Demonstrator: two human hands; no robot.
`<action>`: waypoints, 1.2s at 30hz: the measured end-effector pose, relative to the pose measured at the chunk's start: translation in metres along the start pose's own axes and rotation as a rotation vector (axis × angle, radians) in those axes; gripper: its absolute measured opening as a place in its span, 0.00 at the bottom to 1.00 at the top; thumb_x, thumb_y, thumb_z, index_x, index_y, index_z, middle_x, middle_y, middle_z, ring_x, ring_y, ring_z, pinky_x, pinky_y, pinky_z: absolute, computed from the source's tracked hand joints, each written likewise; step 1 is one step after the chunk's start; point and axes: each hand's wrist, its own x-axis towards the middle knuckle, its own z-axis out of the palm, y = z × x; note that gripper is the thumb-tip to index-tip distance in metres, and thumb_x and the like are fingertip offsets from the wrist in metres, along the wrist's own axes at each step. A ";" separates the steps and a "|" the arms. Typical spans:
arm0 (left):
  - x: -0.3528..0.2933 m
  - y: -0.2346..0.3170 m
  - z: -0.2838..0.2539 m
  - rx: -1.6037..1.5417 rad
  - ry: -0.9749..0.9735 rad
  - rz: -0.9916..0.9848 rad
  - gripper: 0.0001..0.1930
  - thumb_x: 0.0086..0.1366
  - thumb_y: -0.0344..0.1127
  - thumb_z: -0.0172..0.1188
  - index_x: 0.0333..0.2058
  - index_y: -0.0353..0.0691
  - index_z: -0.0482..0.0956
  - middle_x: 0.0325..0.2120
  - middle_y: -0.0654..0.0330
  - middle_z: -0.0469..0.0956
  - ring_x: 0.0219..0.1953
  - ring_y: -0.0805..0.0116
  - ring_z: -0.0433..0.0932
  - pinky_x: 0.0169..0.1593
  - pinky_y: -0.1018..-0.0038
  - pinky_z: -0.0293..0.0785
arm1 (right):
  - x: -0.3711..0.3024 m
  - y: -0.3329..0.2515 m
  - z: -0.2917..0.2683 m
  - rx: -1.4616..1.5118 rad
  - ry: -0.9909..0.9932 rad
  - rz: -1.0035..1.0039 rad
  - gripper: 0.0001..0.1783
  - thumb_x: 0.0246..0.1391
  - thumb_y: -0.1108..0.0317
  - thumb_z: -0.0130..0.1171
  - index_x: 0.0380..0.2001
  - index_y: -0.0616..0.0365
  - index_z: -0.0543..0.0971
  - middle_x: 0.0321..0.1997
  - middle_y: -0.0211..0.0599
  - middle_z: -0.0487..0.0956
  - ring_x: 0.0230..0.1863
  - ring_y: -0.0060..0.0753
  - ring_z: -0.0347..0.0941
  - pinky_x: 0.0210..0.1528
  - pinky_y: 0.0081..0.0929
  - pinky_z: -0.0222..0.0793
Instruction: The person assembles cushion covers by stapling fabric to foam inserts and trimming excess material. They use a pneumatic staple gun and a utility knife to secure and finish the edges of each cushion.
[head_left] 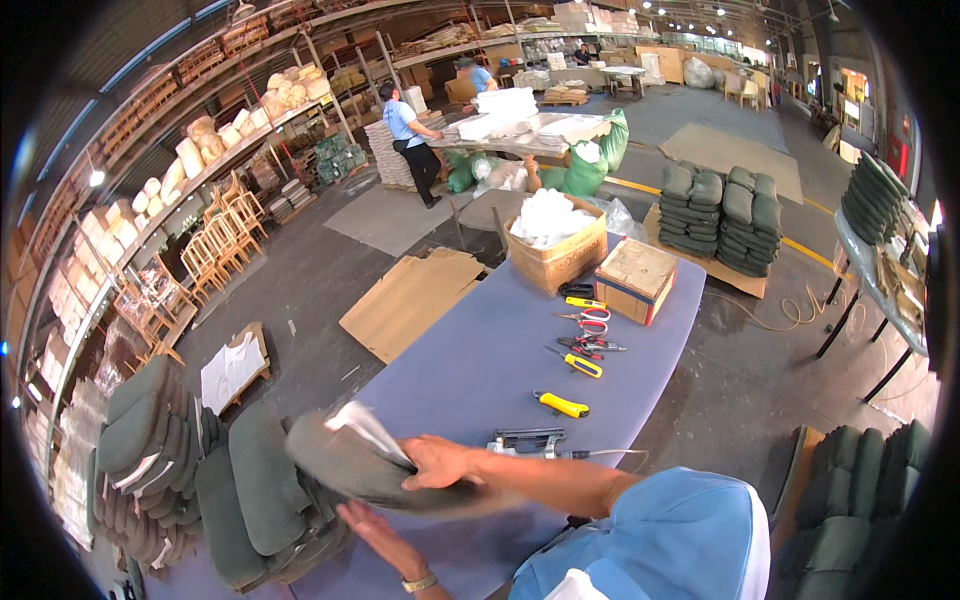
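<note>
Shelving loaded with wooden chairs and pale rolls lines the left of this big warehouse, and two people in blue shirts stand by a far table (570, 128) heaped with white material. Nearer me is a worktable (455, 350) with a bluish-purple top. The worker's right hand (440, 463) grips a dark grey-green cushion (355, 465), blurred, at its near edge; a white strip (372, 428) shows along its upper side. The cushion is above the table's near left part, next to a stack of similar cushions (265, 480). The left hand (382, 540), a watch at its wrist, is spread wide just below the cushion; I can't tell whether it touches. To the right lie a staple gun (528, 440), a yellow cutter (562, 404), a yellow-handled screwdriver (582, 366), pliers and scissors (592, 322). Beyond them, an open carton (560, 262) holds white stuffing.
</note>
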 end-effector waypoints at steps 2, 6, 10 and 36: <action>0.006 0.029 -0.032 -0.106 0.159 0.045 0.38 0.79 0.59 0.40 0.75 0.35 0.52 0.74 0.45 0.55 0.75 0.50 0.56 0.75 0.58 0.53 | 0.017 -0.016 -0.010 -0.021 -0.136 -0.337 0.40 0.45 0.69 0.68 0.65 0.60 0.72 0.53 0.53 0.83 0.57 0.57 0.78 0.56 0.48 0.73; -0.007 0.029 -0.082 -0.184 0.171 0.049 0.35 0.79 0.58 0.40 0.72 0.38 0.56 0.69 0.44 0.62 0.69 0.48 0.64 0.71 0.56 0.61 | 0.030 -0.024 0.010 -0.321 -0.332 -0.505 0.39 0.42 0.74 0.67 0.63 0.54 0.76 0.57 0.44 0.82 0.60 0.52 0.76 0.63 0.47 0.69; -0.061 -0.025 -0.097 0.128 -0.028 -0.269 0.32 0.77 0.57 0.47 0.66 0.36 0.65 0.61 0.41 0.69 0.62 0.43 0.69 0.66 0.54 0.65 | 0.030 0.046 0.087 -0.746 -0.381 -0.286 0.43 0.40 0.71 0.73 0.65 0.48 0.75 0.71 0.43 0.70 0.72 0.48 0.64 0.72 0.50 0.60; -0.086 -0.189 -0.124 0.639 -0.513 -0.175 0.26 0.75 0.40 0.57 0.64 0.29 0.71 0.65 0.40 0.70 0.65 0.44 0.70 0.70 0.57 0.63 | -0.143 0.212 0.254 0.721 0.536 0.849 0.45 0.64 0.29 0.51 0.68 0.57 0.72 0.52 0.46 0.84 0.53 0.43 0.82 0.52 0.48 0.79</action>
